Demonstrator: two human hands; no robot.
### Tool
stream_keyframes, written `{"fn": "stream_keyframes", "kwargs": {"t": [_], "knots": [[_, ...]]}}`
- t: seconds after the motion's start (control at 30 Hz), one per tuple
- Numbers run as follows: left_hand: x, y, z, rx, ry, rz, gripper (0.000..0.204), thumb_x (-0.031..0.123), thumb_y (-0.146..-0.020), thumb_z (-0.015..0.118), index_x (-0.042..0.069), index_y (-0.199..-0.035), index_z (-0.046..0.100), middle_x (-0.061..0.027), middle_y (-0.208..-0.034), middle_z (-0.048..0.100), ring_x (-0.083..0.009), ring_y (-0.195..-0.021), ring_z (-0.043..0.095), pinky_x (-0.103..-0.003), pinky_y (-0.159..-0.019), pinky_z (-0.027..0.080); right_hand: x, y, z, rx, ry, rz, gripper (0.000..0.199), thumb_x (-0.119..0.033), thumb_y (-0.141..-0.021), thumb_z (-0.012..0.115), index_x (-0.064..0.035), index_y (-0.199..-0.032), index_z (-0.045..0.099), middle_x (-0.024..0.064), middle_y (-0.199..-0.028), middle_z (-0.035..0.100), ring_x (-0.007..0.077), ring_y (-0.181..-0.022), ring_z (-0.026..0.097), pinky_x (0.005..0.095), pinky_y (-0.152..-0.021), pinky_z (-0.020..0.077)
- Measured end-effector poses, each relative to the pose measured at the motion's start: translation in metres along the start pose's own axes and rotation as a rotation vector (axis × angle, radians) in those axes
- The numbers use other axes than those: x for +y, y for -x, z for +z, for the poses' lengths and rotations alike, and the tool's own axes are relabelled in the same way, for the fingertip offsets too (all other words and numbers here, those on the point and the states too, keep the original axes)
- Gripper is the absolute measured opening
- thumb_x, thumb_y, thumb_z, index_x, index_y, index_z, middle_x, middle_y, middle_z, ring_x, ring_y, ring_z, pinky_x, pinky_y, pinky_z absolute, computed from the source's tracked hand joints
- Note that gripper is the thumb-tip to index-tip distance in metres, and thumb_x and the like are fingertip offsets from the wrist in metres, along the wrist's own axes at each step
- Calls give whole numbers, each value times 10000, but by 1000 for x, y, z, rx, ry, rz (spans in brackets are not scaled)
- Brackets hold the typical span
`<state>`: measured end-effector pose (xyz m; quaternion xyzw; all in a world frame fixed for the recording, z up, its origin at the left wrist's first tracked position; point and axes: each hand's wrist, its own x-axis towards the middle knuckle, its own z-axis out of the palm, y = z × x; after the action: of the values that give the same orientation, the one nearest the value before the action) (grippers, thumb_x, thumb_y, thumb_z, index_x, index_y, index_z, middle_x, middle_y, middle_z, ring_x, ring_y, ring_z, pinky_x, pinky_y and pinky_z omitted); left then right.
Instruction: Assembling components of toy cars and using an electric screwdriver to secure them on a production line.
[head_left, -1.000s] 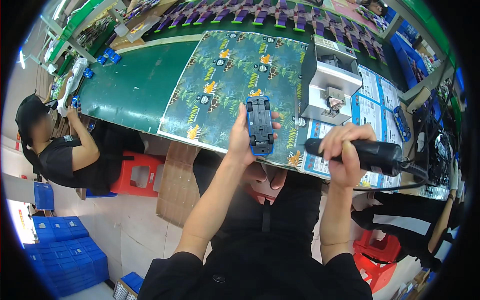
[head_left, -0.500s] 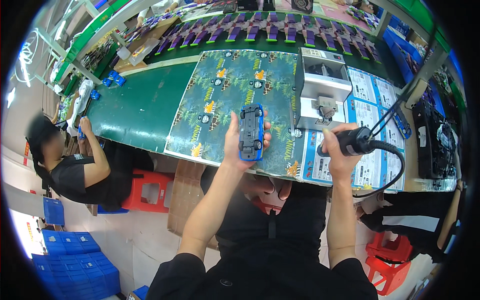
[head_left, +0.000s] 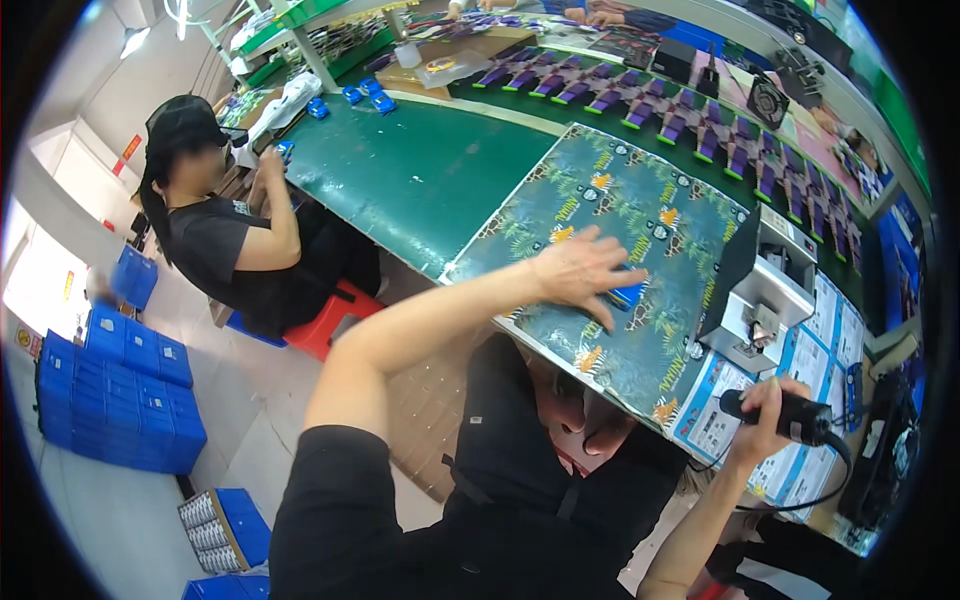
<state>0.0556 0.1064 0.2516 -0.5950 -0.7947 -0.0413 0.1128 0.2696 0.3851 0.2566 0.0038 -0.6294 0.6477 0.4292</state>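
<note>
Long green worktables filled the room, and the one before me ran from the near right to the far left. On its near part lay a printed mat (head_left: 610,250) with leaves and small animals, probably to protect the pieces from scratches. My left hand (head_left: 580,275) was stretched out over this mat with the fingers spread wide, palm down, pressing on a small blue toy part (head_left: 628,296). Only one blue edge showed under my fingers, so I cannot tell if I gripped it or only held it flat against the mat. I think the hand lay like this to keep the part from sliding.

My right hand (head_left: 765,415) was at the near right edge of the table, closed around the black handle of an electric screwdriver (head_left: 790,418). Its cable (head_left: 800,495) hung down in a loop under my wrist. I held the tool away from the mat, well apart from the blue part, so it was not working at that moment.

Just right of my left hand stood a grey metal fixture (head_left: 765,290), with white printed sheets (head_left: 815,350) beside it. Farther away, rows of purple pieces (head_left: 690,120) lay in lines on the table. At the far left, another person in a black shirt (head_left: 215,245) sat on a red stool (head_left: 325,325), hands at the same table. Blue crates (head_left: 130,395) were stacked on the floor at the near left.
</note>
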Motion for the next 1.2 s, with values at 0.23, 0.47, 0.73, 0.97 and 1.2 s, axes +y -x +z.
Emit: {"fn": "stream_keyframes", "kwargs": {"t": [0.23,0.47,0.73,0.97,1.2], "knots": [[-113,171,-24,95,-319,-725,1092,692,-670,732,134,-1506,305,-201,-1531,268,-394,-1414,276,-578,-1139,197,2,-5,-6,44,-125,-6,80,-22,-903,551,-35,-880,475,27,-631,428,105,-504,429,257,-517,410],[-134,218,13,383,-98,-1388,1120,712,-749,663,5,-1509,242,-239,-1573,193,-399,-1442,230,-477,-1170,218,0,-5,-2,10,-80,-41,117,-55,-893,572,-44,-847,465,26,-624,415,113,-507,418,245,-513,386],[-139,229,17,323,-142,-1381,864,662,-806,629,-28,-1317,530,-234,-1437,441,-364,-1360,381,-458,-1135,291,1,0,8,18,5,-58,86,-31,-894,566,-27,-879,481,37,-625,437,110,-515,434,238,-522,392],[-136,231,18,354,-162,-1367,801,625,-823,638,-18,-1293,558,-224,-1412,480,-363,-1341,408,-459,-1122,310,11,0,-7,-38,-19,-88,93,-46,-928,560,-10,-976,489,36,-692,456,99,-555,443,247,-570,407],[-134,227,18,319,-157,-1388,793,632,-827,627,-7,-1291,563,-212,-1409,488,-359,-1338,416,-457,-1118,319,6,-1,-13,27,-111,-52,93,-50,-930,559,-15,-966,480,30,-688,453,99,-548,438,244,-555,405]]}}
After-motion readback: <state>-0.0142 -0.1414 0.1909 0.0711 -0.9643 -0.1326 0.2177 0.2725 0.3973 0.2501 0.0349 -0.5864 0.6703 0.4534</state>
